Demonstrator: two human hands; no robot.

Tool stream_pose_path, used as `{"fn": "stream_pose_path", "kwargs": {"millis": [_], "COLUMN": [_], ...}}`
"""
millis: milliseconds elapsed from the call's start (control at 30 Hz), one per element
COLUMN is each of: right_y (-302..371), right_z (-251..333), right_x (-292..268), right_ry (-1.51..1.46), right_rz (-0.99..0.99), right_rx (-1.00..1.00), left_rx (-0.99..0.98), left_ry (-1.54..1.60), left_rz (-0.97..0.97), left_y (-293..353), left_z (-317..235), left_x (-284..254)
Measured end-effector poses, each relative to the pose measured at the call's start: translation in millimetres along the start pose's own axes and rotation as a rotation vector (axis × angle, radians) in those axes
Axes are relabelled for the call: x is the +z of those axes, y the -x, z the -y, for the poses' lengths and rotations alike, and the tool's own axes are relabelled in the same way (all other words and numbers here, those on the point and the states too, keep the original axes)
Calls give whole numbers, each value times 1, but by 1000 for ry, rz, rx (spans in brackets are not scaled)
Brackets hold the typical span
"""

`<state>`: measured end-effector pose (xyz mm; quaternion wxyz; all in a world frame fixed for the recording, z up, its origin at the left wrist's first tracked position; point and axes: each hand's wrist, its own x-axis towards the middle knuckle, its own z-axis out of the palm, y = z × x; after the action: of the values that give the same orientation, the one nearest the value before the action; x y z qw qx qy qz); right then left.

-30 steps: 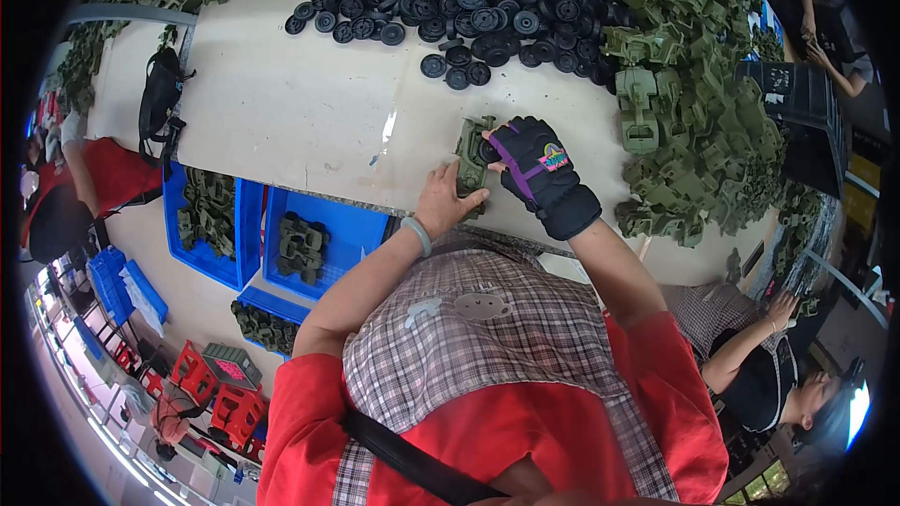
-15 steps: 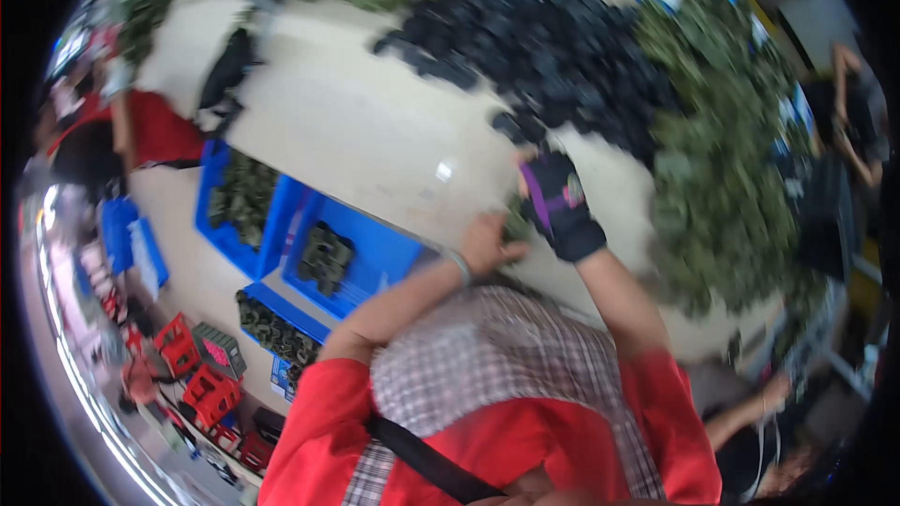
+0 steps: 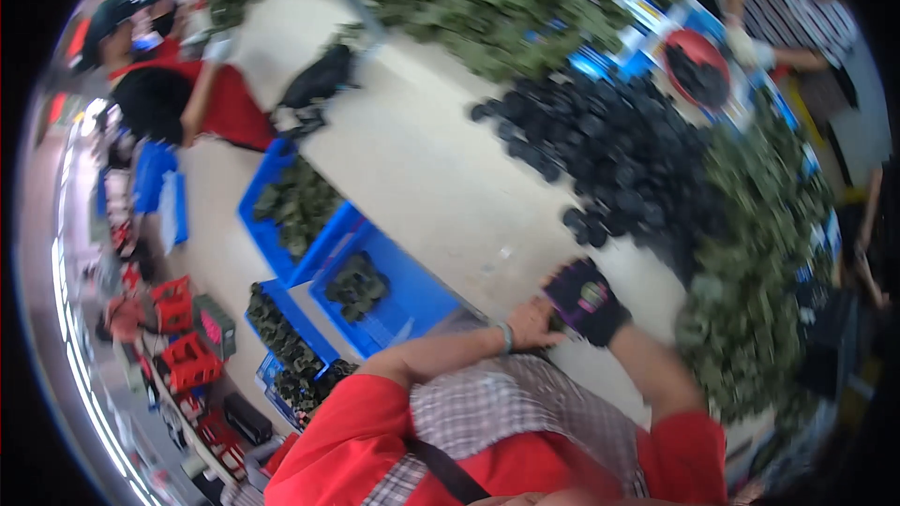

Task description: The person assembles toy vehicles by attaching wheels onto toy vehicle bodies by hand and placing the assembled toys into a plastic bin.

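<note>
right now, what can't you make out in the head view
Green part: head view, mostly hidden by the left hand and gloved right hand; its shape and their grip are unclear.
Black wheels: head view, motion blur; too smeared to count.
Far green pile: head view, cut off by the upper edge.
Co-worker in stripes: head view, partly cut off by the dark fisheye rim.

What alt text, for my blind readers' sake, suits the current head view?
Bare left hand and black-gloved right hand close together at a worktable, near heaped black wheels and olive-green parts; blue bins at left.
</note>
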<state>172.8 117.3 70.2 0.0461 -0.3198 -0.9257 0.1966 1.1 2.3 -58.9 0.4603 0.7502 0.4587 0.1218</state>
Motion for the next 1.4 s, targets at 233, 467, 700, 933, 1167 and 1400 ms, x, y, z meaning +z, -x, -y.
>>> {"fn": "stream_pose_path", "kwargs": {"millis": [233,467,700,933,1167,1400], "right_y": [-13,3,0,1,0,1], "right_z": [1,13,2,9,4,7], "right_x": [35,13,22,24,52,7], "right_ry": [-55,76,-47,5,-87,92], "right_rz": [-421,-199,-119,-337,-561,-1], "right_rx": [734,369,583,566,918,116], "left_rx": [-132,-90,-121,-76,-37,-25], "left_ry": [-75,-115,-66,-92,-99,-84], "left_rz": [71,-30,12,-16,-30,-75], "left_y": [3,5,5,2,2,5], "left_z": [-3,-14,-21,-12,-2,1], "left_x": [-25,-13,-21,-18,-11,-2]}}
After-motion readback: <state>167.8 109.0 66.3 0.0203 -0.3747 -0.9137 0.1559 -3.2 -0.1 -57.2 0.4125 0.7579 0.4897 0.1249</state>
